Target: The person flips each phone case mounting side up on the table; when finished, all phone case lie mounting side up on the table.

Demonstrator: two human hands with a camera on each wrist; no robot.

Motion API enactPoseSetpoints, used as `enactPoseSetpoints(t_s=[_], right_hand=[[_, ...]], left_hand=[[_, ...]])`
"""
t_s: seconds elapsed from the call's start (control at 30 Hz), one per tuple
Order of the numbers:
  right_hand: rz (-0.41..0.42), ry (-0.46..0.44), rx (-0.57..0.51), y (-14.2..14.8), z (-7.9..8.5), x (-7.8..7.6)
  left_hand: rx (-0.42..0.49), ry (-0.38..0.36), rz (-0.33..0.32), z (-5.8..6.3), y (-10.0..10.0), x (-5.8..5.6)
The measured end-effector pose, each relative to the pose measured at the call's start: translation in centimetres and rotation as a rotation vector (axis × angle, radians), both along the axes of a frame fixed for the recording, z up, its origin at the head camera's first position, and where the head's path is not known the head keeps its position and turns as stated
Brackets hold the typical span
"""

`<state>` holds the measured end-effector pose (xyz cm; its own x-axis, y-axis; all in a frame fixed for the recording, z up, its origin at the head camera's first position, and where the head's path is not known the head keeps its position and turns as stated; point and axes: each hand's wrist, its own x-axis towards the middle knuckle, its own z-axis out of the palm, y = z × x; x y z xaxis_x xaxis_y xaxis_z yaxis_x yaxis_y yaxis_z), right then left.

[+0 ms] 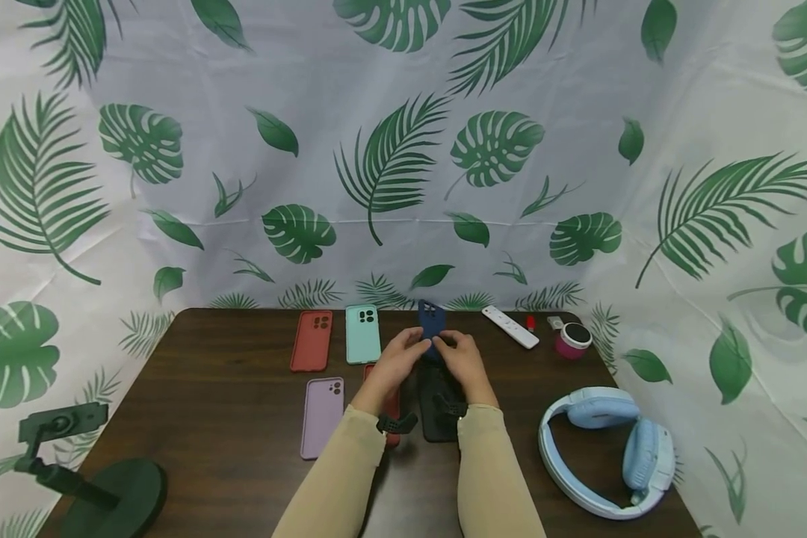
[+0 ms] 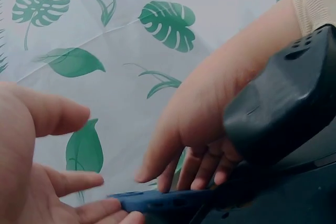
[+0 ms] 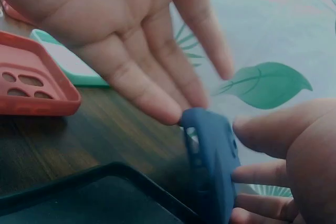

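Observation:
A dark blue phone case (image 1: 432, 317) lies toward the back of the table, its camera cutout at the far end. My left hand (image 1: 398, 361) reaches it from the left, fingertips (image 3: 173, 115) at the case's edge in the right wrist view. My right hand (image 1: 465, 361) is at its other side, with extended fingers touching the blue case (image 3: 212, 156). From the left wrist view, the right hand's fingers come down on the case's upper face. Just nearer lies a black phone case (image 1: 436, 418), partly hidden by the right wrist.
Left of the hands are red (image 1: 311, 341), mint (image 1: 363, 334) and lilac (image 1: 322, 418) cases; another red case (image 1: 391, 411) is under the left forearm. To the right are a white remote (image 1: 510, 327), a pink round object (image 1: 572, 341) and headphones (image 1: 551, 456). A stand (image 1: 114, 497) is front left.

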<state>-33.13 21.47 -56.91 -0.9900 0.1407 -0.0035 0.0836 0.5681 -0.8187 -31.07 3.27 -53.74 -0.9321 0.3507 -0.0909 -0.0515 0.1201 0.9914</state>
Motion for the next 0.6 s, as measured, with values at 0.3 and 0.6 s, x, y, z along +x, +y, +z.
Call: enactPoseSetpoints(t_s=[0.3, 0.6], right_hand=[[0.050, 0.025, -0.006, -0.20, 0.08, 0.47], [0.066, 0.079, -0.039, -0.59, -0.25, 0.60]], left_hand=[[0.130, 0.033, -0.075, -0.04, -0.18, 0.22], [0.226, 0.067, -0.092, 0.02, -0.74, 0.14]])
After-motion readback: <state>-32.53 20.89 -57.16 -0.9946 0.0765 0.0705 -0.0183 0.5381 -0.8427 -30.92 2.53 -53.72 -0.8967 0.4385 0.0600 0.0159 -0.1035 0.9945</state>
